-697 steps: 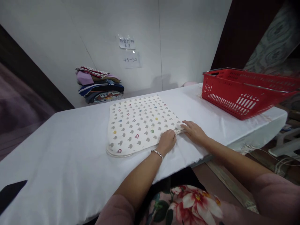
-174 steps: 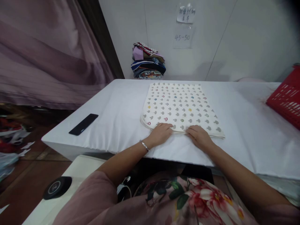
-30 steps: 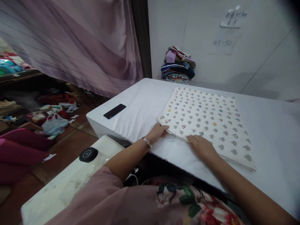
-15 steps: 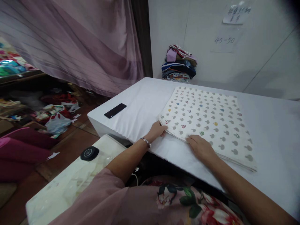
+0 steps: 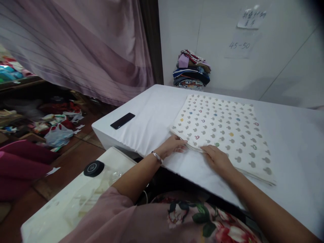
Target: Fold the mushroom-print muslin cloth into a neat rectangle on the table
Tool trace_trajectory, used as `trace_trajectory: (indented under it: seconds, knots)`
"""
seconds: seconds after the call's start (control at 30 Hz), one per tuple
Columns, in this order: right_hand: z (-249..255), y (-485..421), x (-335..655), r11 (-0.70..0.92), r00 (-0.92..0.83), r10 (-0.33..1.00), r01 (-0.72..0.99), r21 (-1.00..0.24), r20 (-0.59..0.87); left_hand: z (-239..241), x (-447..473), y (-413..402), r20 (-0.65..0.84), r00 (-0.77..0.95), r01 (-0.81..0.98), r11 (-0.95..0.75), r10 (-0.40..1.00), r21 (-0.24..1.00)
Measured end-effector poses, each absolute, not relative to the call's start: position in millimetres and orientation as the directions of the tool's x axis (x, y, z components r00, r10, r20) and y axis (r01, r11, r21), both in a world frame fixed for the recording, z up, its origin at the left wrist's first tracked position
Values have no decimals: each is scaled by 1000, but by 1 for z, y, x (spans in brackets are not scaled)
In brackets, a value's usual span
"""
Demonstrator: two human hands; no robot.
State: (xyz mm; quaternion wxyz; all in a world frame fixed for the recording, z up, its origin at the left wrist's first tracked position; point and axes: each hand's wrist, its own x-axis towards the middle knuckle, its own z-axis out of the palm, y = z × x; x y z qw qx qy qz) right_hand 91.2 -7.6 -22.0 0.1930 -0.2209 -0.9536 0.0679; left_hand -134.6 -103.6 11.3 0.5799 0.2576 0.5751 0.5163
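Observation:
A folded white cloth (image 5: 220,128) printed with small grey and coloured mushrooms lies flat on the white-covered table (image 5: 152,111). Both my hands rest at its near edge, close together. My left hand (image 5: 173,145), with a silver bracelet at the wrist, has its fingers stretched out, their tips touching the stacked layers near the near left corner. My right hand (image 5: 217,158) lies flat, with its fingers spread on the same edge just to the right. Neither hand holds anything.
A black phone (image 5: 123,120) lies near the table's left edge. A stack of folded clothes (image 5: 191,71) stands against the back wall under paper notes (image 5: 239,45). A purple curtain (image 5: 88,50) hangs left; bags and clutter (image 5: 58,131) litter the floor. A black disc (image 5: 93,167) sits on a white surface.
My left hand has slid right along the cloth's near edge, from the left corner toward my right hand. The right hand and the cloth have hardly moved.

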Motion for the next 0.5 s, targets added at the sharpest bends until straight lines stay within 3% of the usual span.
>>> trace_trajectory:
  seconds: [0.17, 0.5]
  knots:
    - [-18, -9, 92, 891, -839, 452, 405, -208, 303, 8, -127, -100, -459, -236, -319, 378, 856, 869]
    - [-15, -17, 88, 921, -899, 375, 388, 16, 228, 17, -119, -99, -503, -305, -342, 400, 809, 850]
